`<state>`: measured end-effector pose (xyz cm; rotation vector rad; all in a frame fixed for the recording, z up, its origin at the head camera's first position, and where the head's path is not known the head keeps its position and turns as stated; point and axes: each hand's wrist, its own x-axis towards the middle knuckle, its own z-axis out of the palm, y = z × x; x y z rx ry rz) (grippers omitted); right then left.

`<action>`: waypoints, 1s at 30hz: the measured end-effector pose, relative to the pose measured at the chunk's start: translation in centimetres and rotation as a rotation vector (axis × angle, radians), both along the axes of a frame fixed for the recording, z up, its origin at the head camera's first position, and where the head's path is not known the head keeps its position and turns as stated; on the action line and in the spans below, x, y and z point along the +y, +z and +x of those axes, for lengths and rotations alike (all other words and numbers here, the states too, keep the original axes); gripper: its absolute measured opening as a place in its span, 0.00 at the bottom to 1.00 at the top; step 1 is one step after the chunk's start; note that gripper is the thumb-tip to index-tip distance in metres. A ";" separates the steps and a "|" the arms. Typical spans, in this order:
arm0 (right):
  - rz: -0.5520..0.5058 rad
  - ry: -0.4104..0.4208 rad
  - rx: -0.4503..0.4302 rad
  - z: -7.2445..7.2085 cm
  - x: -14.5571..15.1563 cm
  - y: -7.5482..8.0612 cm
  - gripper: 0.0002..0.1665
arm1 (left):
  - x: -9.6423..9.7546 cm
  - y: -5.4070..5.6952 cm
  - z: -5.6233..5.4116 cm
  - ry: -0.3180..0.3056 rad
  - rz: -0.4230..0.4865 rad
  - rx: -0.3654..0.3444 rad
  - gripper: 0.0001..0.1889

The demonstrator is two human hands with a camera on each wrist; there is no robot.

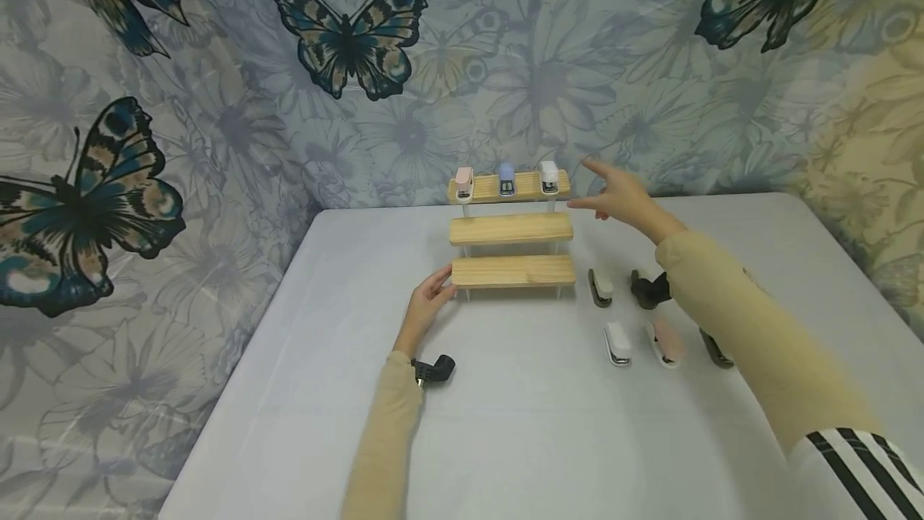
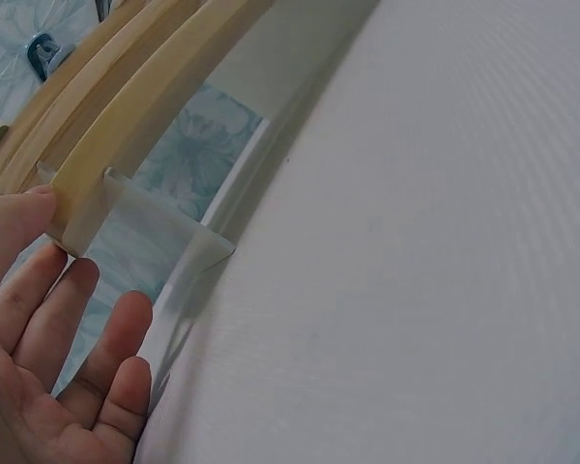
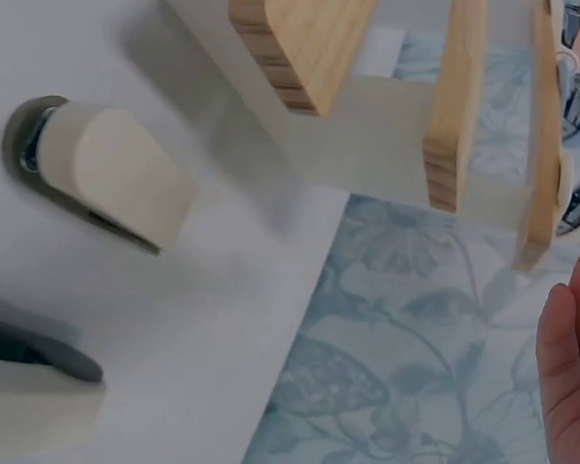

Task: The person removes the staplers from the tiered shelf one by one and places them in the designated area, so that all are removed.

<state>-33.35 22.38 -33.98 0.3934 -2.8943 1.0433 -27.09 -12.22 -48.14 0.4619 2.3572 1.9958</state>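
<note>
A three-tier wooden display rack stands at the back of the table on pale translucent supports. My left hand pinches the left end of its lowest board, thumb on top and fingertips beneath. On the top board sit a pink stapler, a blue stapler and a white stapler. Beside the top board's right end, close to the white stapler, my right hand holds nothing, with thumb and index finger stretched apart. The two lower boards are bare.
On the table right of the rack lie a cream stapler, another white stapler, another pink stapler and a dark-based stapler partly behind the right sleeve. A further one is mostly hidden by the wrist camera. Butterfly-patterned cloth hangs behind.
</note>
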 end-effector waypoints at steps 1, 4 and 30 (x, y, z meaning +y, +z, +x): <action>0.005 -0.002 -0.002 -0.3 -0.3 0.0 0.51 | -0.1 -0.3 -0.2 0.003 0.003 0.003 0.24; -0.058 -0.013 -0.032 -1.0 -1.1 -0.1 0.52 | -0.1 -0.7 -0.4 0.017 0.018 -0.004 0.23; -0.234 0.005 -0.144 -3.0 -3.3 -0.7 0.44 | -0.5 0.8 0.0 -0.044 0.014 -0.020 0.23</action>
